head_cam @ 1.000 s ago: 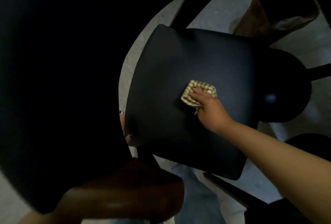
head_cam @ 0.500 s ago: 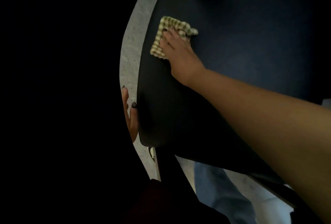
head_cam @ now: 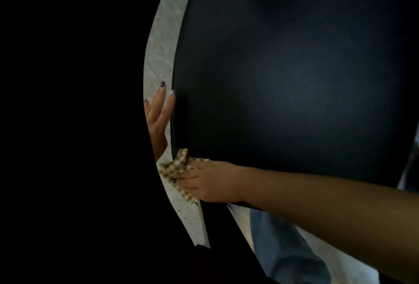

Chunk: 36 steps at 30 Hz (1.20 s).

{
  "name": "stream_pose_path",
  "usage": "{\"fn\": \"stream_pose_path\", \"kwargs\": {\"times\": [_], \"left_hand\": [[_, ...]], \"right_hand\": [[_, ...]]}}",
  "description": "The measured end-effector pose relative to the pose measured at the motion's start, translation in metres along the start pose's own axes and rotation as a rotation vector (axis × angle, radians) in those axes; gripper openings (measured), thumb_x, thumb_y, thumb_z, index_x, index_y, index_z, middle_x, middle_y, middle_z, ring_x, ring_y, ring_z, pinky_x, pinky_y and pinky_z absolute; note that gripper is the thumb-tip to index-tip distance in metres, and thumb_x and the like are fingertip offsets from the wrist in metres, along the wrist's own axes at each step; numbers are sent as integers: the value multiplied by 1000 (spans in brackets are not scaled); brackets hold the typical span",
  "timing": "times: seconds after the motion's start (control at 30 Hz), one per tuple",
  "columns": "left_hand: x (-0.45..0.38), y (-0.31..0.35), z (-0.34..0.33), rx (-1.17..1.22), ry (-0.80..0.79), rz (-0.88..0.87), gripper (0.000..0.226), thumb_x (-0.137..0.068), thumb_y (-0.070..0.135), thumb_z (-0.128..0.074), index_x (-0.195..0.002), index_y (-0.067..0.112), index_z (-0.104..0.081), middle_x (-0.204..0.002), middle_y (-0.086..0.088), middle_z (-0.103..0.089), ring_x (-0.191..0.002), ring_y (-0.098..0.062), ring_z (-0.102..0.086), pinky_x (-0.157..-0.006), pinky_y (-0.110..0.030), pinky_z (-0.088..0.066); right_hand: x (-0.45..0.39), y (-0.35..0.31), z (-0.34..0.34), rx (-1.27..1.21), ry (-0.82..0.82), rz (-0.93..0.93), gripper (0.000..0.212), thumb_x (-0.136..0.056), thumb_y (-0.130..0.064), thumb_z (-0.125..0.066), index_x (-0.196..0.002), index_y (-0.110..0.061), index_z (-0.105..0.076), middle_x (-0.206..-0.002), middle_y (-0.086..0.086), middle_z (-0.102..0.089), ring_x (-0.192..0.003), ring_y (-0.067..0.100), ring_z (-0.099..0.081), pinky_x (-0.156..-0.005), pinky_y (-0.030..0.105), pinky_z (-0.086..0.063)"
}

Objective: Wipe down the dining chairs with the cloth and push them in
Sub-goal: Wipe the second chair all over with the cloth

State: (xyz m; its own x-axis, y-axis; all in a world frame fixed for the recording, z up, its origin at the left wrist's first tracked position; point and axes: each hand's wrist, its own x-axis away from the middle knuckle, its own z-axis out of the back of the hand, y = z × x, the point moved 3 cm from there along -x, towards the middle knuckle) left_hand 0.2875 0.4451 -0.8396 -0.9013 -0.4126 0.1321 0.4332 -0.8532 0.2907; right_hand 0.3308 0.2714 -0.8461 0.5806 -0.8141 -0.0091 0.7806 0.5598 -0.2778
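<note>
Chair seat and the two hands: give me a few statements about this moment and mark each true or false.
1. The right hand presses the checked cloth at the near left corner of the dark chair seat. True.
2. The cloth lies in the middle of the seat. False: it is at the seat's edge, partly hanging over the pale floor.
3. The left hand rests with straight fingers against the seat's left edge. True.
4. The left hand holds a second cloth. False: it holds nothing.
5. The cloth is plain white. False: it is checked tan and cream.
</note>
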Motion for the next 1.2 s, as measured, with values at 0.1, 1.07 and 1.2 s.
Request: {"fn": "stream_pose_path", "kwargs": {"times": [0.1, 1.07, 1.2], "left_hand": [[1, 15, -9, -96, -148, -273, 64, -89, 6, -36, -151, 2, -23, -156, -25, -26, -144, -39, -27, -111, -54, -35], [-27, 76, -25, -147, -278, -313, 76, -96, 48, -34, -157, 8, -12, -164, -14, -4, -152, -28, 6, -121, -44, 3], [-26, 76, -23, -127, -248, -324, 75, -95, 47, -36, -156, 7, -16, -163, -15, -7, -152, -29, 2, -122, -47, -2]], "right_hand": [[19, 37, 11, -36, 60, 1, 28, -78, -21, -63, -104, -17, -75, -113, -1, -71, -109, 19, -65, -102, 38, -39], [223, 218, 81, -248, 405, -1383, 57, -78, 6, -39, -135, 11, -42, -144, 32, -35, -137, 44, -31, -118, 32, -12], [137, 210, 69, -252, 506, -1519, 60, -82, 6, -39, -141, 8, -35, -150, 27, -30, -141, 39, -25, -119, 42, -13]]}}
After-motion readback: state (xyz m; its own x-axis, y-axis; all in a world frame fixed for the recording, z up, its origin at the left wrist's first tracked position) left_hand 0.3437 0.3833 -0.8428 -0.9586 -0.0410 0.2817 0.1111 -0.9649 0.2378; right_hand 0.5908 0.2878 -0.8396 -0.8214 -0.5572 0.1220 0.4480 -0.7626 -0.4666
